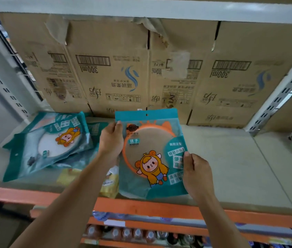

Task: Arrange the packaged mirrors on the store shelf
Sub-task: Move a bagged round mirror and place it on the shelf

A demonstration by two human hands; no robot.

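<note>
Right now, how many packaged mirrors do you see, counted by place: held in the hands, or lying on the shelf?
Held mirror pack, gripped by left hand and right hand: 1
Mirror packs lying in the overlapping pile: at least 2, perhaps more beneath
Total: at least 3

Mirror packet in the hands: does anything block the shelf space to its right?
Nothing visible does. Left hand and right hand grip the mirror packet; the shelf board to its right lies bare.
</note>
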